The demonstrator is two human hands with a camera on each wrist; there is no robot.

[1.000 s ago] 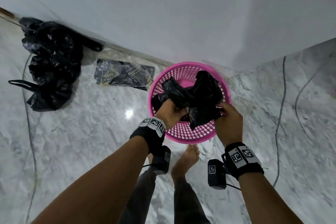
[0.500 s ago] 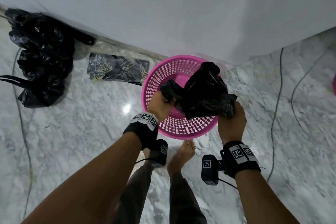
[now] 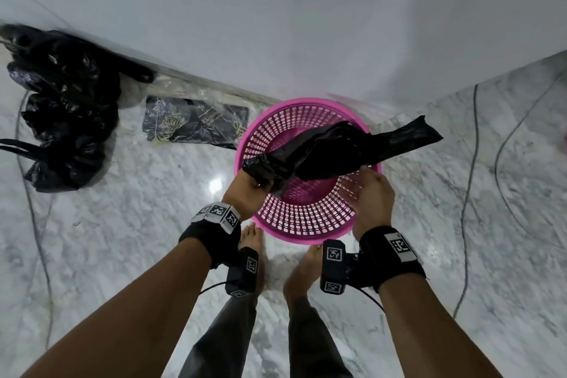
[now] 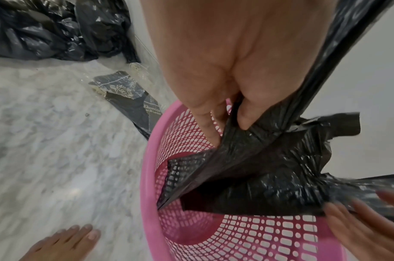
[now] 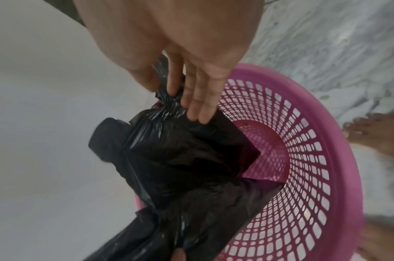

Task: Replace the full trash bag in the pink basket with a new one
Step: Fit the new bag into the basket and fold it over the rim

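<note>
The pink mesh basket (image 3: 306,236) (image 4: 146,176) (image 5: 325,106) stands on the marble floor against the white wall, its bottom bare. A new black bag (image 3: 331,153) (image 4: 258,167) (image 5: 180,159) is stretched across its mouth, one loose end flapping out to the right. My left hand (image 3: 248,190) (image 4: 231,127) grips the bag's left edge at the basket's left rim. My right hand (image 3: 365,190) (image 5: 162,91) is at the right rim under the bag. It pinches a gathered bit between thumb and index finger, the other fingers (image 4: 359,217) straight.
Full black trash bags (image 3: 61,107) (image 4: 46,35) lie by the wall at the left. A flat pack of bags (image 3: 196,123) (image 4: 129,102) lies between them and the basket. My bare feet (image 3: 251,242) stand just before the basket. Cables (image 3: 469,193) run across the floor at right.
The bunched bag has been pulled out sideways across the basket, one end now flying right. My right hand has loosened from a fist to a fingertip pinch. My left hand keeps its grip.
</note>
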